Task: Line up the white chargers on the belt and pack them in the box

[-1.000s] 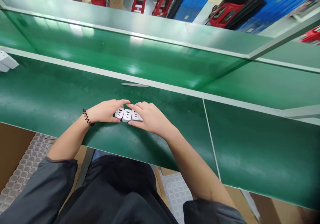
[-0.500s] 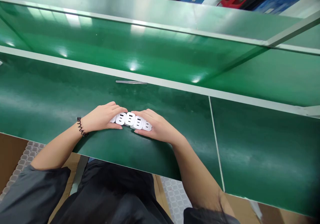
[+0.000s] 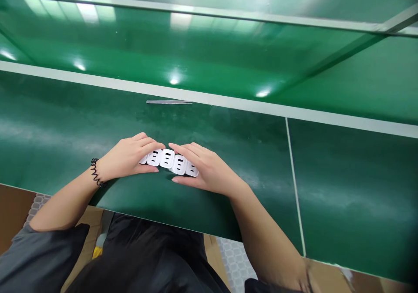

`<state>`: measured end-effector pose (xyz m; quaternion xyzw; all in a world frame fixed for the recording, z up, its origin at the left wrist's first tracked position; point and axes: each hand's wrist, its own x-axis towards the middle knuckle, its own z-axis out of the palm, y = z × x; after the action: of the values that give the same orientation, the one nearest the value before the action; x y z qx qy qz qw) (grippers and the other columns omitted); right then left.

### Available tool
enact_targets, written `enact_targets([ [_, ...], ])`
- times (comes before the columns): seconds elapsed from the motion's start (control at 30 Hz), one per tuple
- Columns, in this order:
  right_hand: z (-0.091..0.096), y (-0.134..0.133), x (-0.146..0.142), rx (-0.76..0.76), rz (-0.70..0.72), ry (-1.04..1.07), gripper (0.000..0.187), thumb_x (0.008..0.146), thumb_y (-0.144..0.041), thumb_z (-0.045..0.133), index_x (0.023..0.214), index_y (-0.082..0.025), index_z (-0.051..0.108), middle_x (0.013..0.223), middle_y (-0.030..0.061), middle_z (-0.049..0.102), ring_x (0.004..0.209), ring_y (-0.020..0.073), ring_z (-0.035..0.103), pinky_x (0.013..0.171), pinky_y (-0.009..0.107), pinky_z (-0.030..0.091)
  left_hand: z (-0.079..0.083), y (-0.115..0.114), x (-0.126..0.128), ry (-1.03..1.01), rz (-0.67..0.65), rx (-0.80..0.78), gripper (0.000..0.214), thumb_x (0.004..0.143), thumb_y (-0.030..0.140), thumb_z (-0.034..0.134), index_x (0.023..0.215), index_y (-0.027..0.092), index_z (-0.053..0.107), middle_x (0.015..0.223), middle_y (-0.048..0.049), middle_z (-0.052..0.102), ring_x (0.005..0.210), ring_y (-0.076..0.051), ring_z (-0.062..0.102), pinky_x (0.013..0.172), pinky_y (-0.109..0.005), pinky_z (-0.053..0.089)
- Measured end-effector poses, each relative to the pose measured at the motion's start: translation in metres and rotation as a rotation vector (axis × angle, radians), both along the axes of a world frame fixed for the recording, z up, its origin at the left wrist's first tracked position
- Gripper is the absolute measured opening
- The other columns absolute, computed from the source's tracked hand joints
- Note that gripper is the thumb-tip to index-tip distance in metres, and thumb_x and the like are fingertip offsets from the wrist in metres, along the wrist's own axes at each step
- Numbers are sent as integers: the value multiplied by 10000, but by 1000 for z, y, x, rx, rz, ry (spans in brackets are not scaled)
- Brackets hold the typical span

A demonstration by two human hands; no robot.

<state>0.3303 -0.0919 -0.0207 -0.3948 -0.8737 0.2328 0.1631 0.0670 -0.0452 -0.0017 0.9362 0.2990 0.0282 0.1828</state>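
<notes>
Several white USB chargers (image 3: 167,158) stand side by side in a slightly bent row on the green bench, their faces with dark port slots turned up. My left hand (image 3: 130,156) is closed around the left end of the row, fingers on the far side and thumb on the near side. Around the right end, my right hand (image 3: 204,166) is curved, its index finger along the far edge and its thumb on the near side, a little off the chargers. The outermost chargers are partly hidden by my hands.
A pair of metal tweezers (image 3: 169,102) lies near the back of the green bench (image 3: 352,188), by a pale rail (image 3: 228,102). Beyond the rail is a shiny green panel (image 3: 140,49). A pale seam (image 3: 294,184) crosses the bench at right.
The camera view has tilted down, so the red and blue items at the top are gone. My right thumb has moved slightly away from the chargers. The row stays between my hands.
</notes>
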Motion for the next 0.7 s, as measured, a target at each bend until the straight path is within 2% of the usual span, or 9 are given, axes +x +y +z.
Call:
enact_targets([
  [0.07, 2, -2, 0, 39, -19, -37, 722, 884, -524, 638, 1461, -168, 392, 1176, 133, 653, 984, 271, 619, 836, 422, 546, 0, 0, 0, 0, -5, 14, 512, 914, 526, 598, 1305, 209, 504, 1234, -69, 647, 1006, -210, 575, 786, -317, 497],
  [0.23, 2, -6, -1, 126, -28, -77, 578, 953, -434, 561, 1435, -143, 429, 1055, 112, 692, 882, 241, 630, 749, 378, 543, 2, 0, 1, 9, -17, 14, 538, 920, 522, 589, 1333, 192, 486, 1210, -70, 658, 990, -212, 578, 777, -316, 498],
  [0.37, 1, -6, -2, 144, -24, -85, 555, 967, -409, 540, 1440, -145, 423, 1051, 111, 697, 878, 245, 628, 746, 383, 543, 2, 0, 1, 9, -18, 5, 541, 928, 530, 571, 1344, 196, 479, 1210, -72, 658, 998, -213, 577, 801, -320, 493],
  [0.47, 6, -7, 4, 56, -15, -81, 681, 926, -453, 598, 1495, -178, 343, 1187, 127, 664, 964, 266, 630, 806, 410, 554, 3, 1, 0, 24, -19, -17, 589, 917, 558, 573, 1378, 213, 448, 1241, -78, 643, 1018, -217, 576, 817, -319, 485],
  [0.57, 11, -5, 19, -113, -34, -60, 721, 915, -419, 609, 1529, -246, 273, 1231, 94, 654, 1036, 260, 638, 854, 408, 560, 6, 4, -4, 61, -19, -54, 688, 887, 579, 605, 1434, 228, 379, 1286, -86, 614, 1063, -227, 566, 813, -308, 473],
  [0.63, 12, -1, 31, -186, -108, -20, 699, 913, -387, 603, 1524, -286, 281, 1202, 58, 674, 1056, 247, 648, 894, 398, 552, 9, 7, -7, 88, -5, -81, 756, 863, 586, 633, 1462, 237, 332, 1306, -88, 597, 1089, -232, 558, 811, -302, 464],
  [0.7, 8, 7, 41, -169, -262, 16, 709, 898, -398, 611, 1522, -299, 289, 1208, 48, 677, 1060, 250, 651, 932, 413, 536, 11, 10, -10, 112, 9, -108, 798, 848, 580, 658, 1476, 240, 303, 1316, -88, 587, 1105, -233, 553, 820, -298, 454],
])
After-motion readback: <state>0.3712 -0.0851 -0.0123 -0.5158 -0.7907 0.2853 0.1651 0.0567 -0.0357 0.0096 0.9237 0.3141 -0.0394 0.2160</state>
